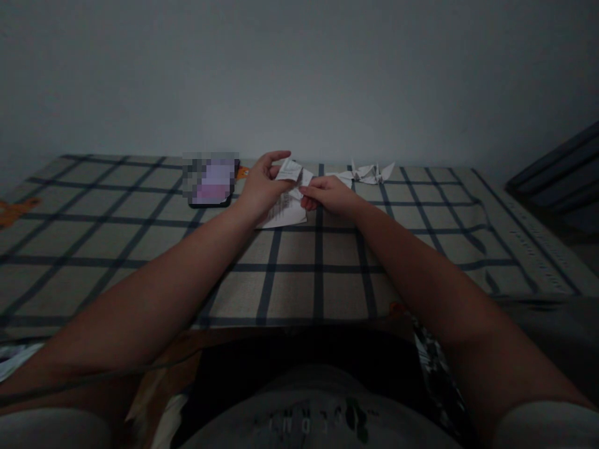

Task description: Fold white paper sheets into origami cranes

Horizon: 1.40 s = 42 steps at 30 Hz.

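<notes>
Head: two hands (262,186) (333,194), one held paper (291,171)

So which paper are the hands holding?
The folded white piece between the left hand and right hand; the printed sheet is below it, and the paper shapes sit off to the right.

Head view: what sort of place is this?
Probably a room at home: a checked tablecloth, a plain wall behind it, and what looks like a phone.

On the tablecloth (294,293), a phone (215,182) lies left and paper cranes (367,175) right of the held paper (289,169).
</notes>
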Motion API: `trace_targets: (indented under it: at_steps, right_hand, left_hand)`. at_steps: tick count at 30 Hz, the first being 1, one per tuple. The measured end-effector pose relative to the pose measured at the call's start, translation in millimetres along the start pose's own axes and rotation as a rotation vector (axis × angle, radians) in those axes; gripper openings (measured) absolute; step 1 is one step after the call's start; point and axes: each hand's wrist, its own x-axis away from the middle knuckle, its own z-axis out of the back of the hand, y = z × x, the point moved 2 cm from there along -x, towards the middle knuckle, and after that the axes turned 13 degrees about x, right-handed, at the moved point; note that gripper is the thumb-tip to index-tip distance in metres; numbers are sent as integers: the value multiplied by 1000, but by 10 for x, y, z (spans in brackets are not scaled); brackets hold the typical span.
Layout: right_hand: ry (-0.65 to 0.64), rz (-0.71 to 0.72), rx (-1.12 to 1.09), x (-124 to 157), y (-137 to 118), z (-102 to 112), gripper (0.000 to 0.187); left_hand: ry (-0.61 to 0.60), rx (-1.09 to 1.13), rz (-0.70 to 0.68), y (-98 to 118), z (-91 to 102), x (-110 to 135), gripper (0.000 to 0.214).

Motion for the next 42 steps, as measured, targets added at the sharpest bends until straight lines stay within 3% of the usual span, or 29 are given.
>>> trace_targets:
  at_steps: [12, 26, 42]
  right_hand:
    - [31, -7, -58, -30, -15, -7, 41]
    - [27, 27, -13, -15, 6, 7, 32]
    - [18, 0, 5, 11, -20, -4, 31]
  left_hand:
    - [46, -16, -6, -8, 8, -14, 61]
    - [23, 35, 59, -45, 8, -41, 66]
    - [-4, 1, 1, -12, -10, -11, 60]
